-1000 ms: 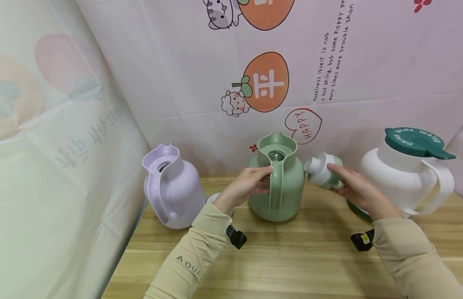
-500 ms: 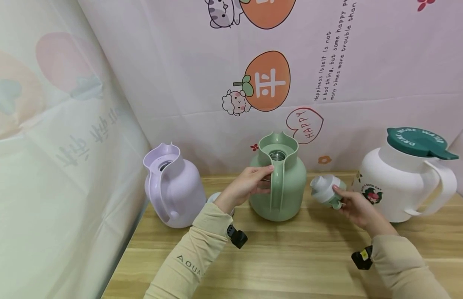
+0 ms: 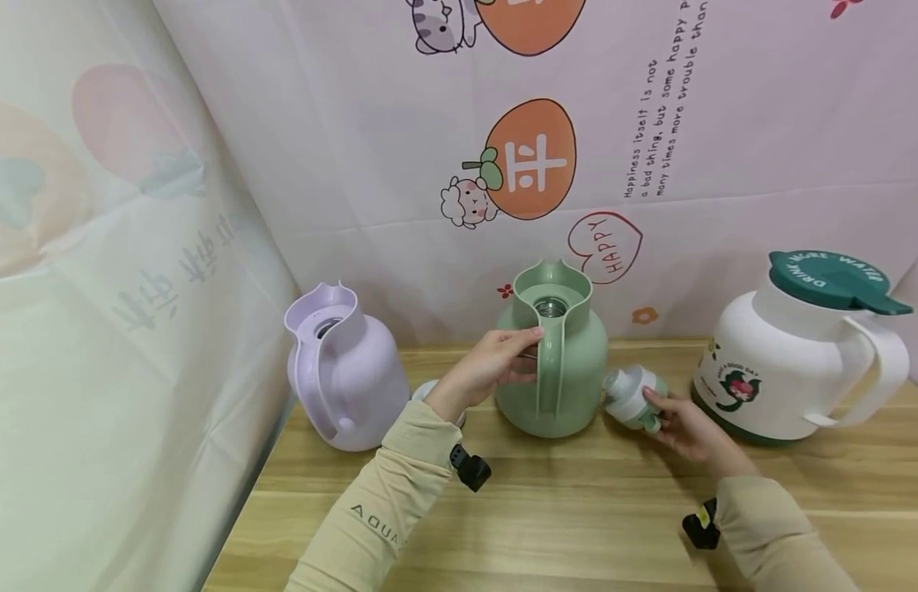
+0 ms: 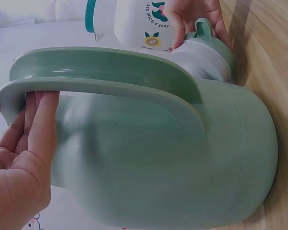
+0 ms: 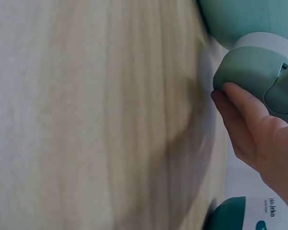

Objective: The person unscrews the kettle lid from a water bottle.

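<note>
The green thermos jug (image 3: 581, 374) stands upright in the middle of the table, its mouth uncovered. My left hand (image 3: 491, 374) grips its handle (image 3: 550, 374) near the top; the left wrist view shows fingers hooked under the green handle (image 4: 134, 91). To the right of the jug, my right hand (image 3: 684, 426) holds a white and green stopper (image 3: 631, 398) tilted on its side, low over the wood. Whether the stopper touches the table or the jug I cannot tell. In the right wrist view, fingers lie along the stopper's green cap (image 5: 247, 72).
A lilac thermos jug (image 3: 355, 370) with an uncovered mouth stands at the left. A white jug (image 3: 785, 362) with a green lid (image 3: 829, 279) stands at the right. Partly behind my left wrist is a small white round thing (image 3: 424, 392). A printed sheet (image 3: 370, 164) hangs behind.
My right hand has lowered the stopper towards the table, swinging slightly right and then back left towards the green jug. The left hand keeps its grip on the handle.
</note>
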The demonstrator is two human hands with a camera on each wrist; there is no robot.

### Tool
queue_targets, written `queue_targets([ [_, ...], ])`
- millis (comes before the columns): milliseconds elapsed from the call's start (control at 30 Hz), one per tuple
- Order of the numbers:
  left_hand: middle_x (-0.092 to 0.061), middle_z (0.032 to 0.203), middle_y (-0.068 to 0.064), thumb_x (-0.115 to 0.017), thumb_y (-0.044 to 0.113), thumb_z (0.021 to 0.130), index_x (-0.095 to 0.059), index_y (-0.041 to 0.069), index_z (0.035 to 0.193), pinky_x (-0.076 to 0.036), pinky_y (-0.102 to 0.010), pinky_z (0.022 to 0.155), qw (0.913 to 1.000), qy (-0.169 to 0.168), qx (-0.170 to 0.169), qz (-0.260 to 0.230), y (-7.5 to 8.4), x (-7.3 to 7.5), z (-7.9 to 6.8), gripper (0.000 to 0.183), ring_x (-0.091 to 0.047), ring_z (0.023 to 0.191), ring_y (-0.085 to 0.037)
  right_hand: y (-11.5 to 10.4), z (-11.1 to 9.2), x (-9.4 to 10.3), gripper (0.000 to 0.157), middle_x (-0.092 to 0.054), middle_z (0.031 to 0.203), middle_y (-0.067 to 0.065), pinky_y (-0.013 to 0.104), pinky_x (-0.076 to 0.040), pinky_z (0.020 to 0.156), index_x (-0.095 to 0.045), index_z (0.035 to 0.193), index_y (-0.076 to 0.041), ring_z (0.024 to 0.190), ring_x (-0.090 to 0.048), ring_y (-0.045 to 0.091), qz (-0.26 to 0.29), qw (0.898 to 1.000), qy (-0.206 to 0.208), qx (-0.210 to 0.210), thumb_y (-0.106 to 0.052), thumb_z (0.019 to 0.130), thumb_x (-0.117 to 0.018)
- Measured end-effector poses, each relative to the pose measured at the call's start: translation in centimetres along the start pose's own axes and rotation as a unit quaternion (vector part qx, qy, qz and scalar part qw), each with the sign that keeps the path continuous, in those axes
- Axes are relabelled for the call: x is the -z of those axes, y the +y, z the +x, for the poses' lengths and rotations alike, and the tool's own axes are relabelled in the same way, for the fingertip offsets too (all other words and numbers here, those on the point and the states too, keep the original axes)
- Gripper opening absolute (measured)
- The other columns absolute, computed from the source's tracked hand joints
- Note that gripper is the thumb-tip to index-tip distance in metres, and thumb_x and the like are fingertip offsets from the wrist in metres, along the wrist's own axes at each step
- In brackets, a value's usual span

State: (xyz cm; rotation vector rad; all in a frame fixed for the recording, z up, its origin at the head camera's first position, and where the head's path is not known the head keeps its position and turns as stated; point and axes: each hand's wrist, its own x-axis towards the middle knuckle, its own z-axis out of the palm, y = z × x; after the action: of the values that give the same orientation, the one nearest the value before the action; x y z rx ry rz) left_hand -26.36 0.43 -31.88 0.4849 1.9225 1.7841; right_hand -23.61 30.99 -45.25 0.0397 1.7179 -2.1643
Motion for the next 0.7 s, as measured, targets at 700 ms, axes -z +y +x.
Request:
queue_targets([
  [700,-0.060,0.127,-0.021,-0.048,0.022,0.100,-0.056,-0.005,0.127,-0.052,-0.033,0.099,0.9984,0.040,-0.032,-0.026,-0.1,-0.6,0.0,0.039,-0.064,0.107,-0.020,-0.7,-0.9,-0.2,0.096,-0.013,0.147,0.039,0.042,-0.047,0.094,0.009,0.151,0.001,0.113,-0.051,0.034,-0.290,0.955,0.062,-0.006,-0.030,0.093,-0.061],
])
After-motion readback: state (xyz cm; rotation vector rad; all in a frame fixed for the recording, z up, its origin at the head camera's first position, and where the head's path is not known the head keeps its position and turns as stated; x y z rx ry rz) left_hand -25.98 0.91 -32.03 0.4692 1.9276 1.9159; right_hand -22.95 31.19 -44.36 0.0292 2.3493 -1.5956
